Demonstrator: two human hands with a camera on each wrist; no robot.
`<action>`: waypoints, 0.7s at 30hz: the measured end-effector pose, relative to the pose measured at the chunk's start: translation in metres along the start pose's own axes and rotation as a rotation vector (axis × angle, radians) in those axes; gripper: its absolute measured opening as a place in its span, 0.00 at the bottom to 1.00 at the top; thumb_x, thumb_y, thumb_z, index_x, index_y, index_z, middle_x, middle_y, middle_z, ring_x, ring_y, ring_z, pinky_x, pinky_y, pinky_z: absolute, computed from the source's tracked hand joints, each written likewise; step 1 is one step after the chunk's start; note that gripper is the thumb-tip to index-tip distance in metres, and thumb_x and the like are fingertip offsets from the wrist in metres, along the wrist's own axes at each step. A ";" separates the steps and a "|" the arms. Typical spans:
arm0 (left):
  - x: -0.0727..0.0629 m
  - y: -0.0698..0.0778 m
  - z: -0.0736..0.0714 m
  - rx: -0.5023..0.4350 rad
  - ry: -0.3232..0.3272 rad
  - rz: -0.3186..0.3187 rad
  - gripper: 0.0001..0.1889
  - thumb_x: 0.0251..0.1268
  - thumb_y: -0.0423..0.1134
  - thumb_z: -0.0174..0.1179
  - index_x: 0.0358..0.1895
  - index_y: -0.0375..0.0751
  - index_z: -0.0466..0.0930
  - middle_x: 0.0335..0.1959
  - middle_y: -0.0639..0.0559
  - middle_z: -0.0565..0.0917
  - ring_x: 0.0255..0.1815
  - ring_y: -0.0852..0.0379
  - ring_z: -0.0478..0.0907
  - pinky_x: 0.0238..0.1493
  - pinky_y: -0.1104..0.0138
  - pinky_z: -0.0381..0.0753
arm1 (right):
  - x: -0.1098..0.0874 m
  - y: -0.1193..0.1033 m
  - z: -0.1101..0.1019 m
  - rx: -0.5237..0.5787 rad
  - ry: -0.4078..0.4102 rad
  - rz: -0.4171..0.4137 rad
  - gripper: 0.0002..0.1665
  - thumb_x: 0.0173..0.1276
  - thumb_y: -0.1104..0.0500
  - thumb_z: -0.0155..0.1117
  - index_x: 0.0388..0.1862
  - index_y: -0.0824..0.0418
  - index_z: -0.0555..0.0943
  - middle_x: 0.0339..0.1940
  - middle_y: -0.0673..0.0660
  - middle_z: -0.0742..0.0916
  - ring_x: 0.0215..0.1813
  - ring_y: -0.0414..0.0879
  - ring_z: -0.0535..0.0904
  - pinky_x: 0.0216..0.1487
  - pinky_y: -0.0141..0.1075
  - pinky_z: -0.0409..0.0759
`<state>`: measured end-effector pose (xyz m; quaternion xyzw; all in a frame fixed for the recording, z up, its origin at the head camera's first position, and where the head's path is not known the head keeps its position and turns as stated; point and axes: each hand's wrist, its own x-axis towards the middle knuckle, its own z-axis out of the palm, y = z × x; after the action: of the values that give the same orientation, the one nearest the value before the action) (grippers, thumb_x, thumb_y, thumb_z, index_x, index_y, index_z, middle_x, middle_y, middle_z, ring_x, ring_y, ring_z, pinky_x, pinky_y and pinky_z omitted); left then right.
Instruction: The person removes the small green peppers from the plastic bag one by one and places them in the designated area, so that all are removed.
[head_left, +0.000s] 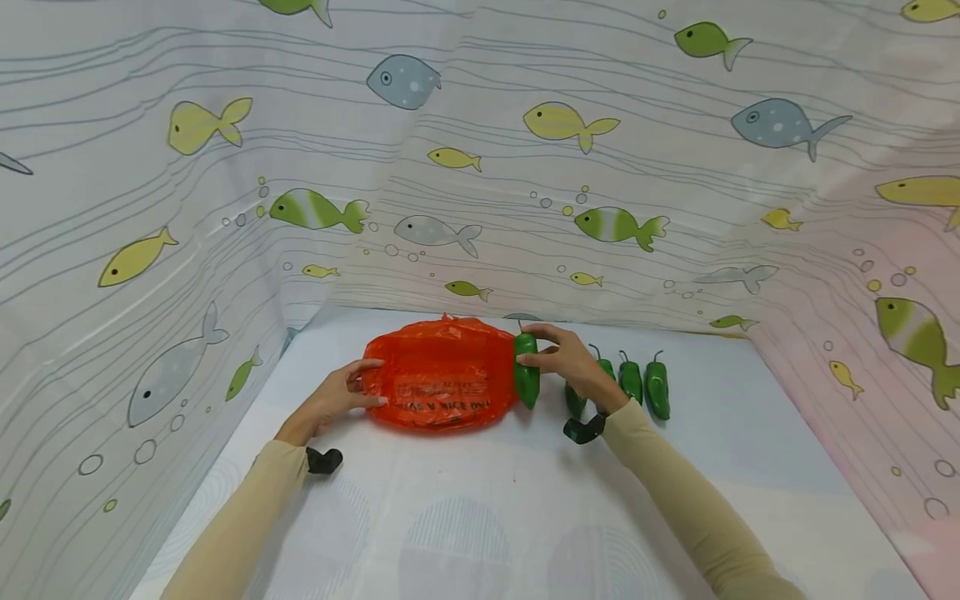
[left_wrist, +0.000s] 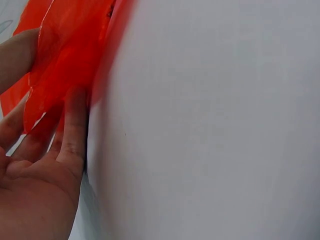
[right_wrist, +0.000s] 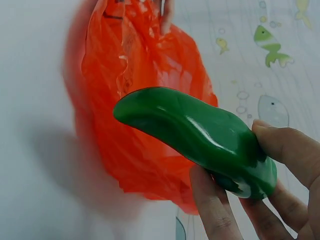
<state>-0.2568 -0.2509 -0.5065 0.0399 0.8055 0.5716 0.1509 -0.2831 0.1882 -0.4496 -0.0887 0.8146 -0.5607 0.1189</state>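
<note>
A red-orange plastic bag with dark printing lies spread out on the table. My left hand grips its left end, thumb and fingers at the edge of the film; in the left wrist view the thin film covers some fingertips. My right hand holds a glossy green chili pepper between thumb and fingers. In the head view this pepper hangs stem up, overlapping the bag's right end.
Several more green peppers lie to the right of the bag, some partly hidden by the right hand. A fish-patterned curtain surrounds the white table at the back and sides. Black wrist straps show on both arms.
</note>
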 end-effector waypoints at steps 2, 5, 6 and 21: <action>0.000 -0.001 0.000 0.003 -0.001 0.005 0.44 0.59 0.38 0.77 0.78 0.45 0.64 0.71 0.33 0.70 0.65 0.39 0.73 0.52 0.62 0.84 | -0.001 0.002 -0.005 -0.001 0.004 0.005 0.39 0.64 0.50 0.78 0.73 0.51 0.75 0.71 0.52 0.77 0.58 0.54 0.80 0.59 0.49 0.81; 0.001 -0.001 -0.001 0.002 -0.002 0.012 0.44 0.58 0.37 0.77 0.78 0.45 0.64 0.71 0.33 0.71 0.65 0.39 0.73 0.51 0.64 0.83 | -0.004 0.004 -0.011 0.016 0.008 0.007 0.38 0.64 0.50 0.78 0.72 0.50 0.75 0.71 0.52 0.77 0.59 0.55 0.80 0.60 0.51 0.80; 0.001 -0.002 -0.001 0.005 -0.001 0.015 0.44 0.58 0.37 0.77 0.78 0.45 0.64 0.70 0.33 0.71 0.64 0.40 0.73 0.50 0.64 0.83 | -0.005 0.004 -0.013 0.019 0.007 0.001 0.39 0.64 0.50 0.78 0.73 0.49 0.75 0.71 0.52 0.77 0.59 0.55 0.80 0.61 0.52 0.79; 0.003 -0.004 -0.003 0.014 -0.006 0.022 0.44 0.58 0.39 0.78 0.77 0.45 0.65 0.70 0.34 0.72 0.64 0.41 0.73 0.51 0.65 0.82 | -0.025 0.015 -0.043 0.013 0.036 -0.021 0.38 0.66 0.49 0.77 0.73 0.48 0.74 0.72 0.53 0.76 0.61 0.57 0.78 0.60 0.51 0.78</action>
<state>-0.2597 -0.2542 -0.5102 0.0518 0.8087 0.5673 0.1467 -0.2718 0.2388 -0.4470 -0.0865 0.8119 -0.5688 0.0987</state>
